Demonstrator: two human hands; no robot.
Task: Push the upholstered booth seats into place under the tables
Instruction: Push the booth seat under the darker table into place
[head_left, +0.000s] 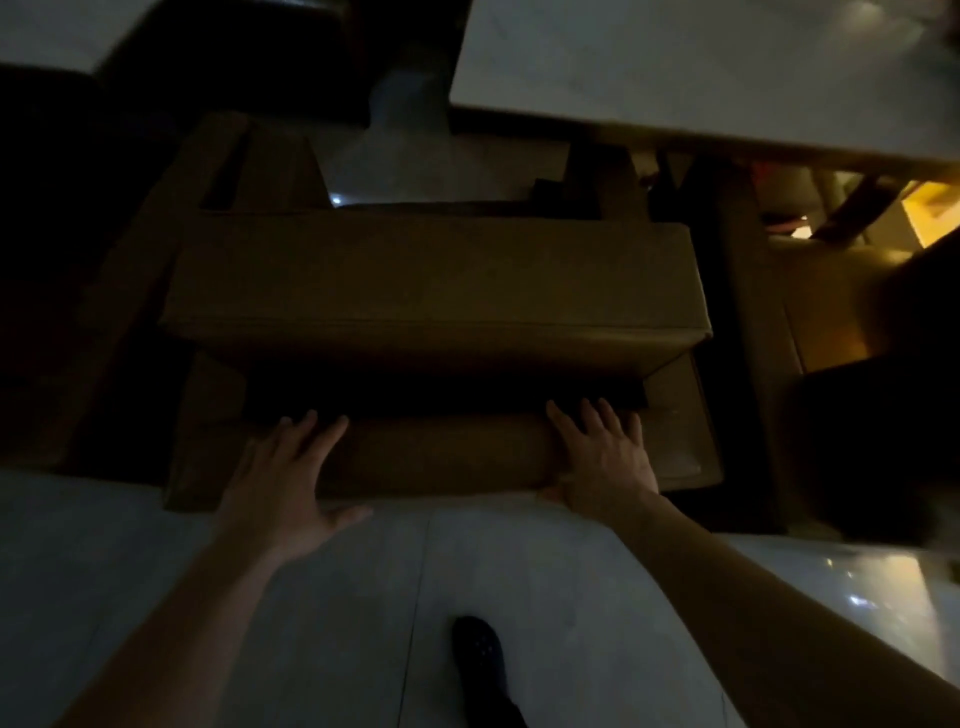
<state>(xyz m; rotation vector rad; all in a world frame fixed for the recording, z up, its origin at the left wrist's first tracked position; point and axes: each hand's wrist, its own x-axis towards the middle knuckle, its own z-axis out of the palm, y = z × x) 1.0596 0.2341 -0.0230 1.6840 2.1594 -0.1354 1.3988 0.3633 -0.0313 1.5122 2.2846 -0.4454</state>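
Observation:
A brown upholstered booth seat (431, 275) fills the middle of the dim head view, seen from above, with its padded backrest top (441, 452) nearest me. My left hand (285, 478) lies flat on the backrest's left part, fingers spread. My right hand (602, 457) presses flat on its right part, thumb hooked over the near edge. Neither hand grips anything. A pale table top (701, 67) stands beyond the seat at the upper right; the seat's far end reaches its near edge.
A second pale table (47, 31) shows at the upper left. More brown seating (831, 312) stands to the right, and another dark seat (130, 270) to the left. Light tiled floor (363, 597) lies under me, with my dark shoe (480, 654) on it.

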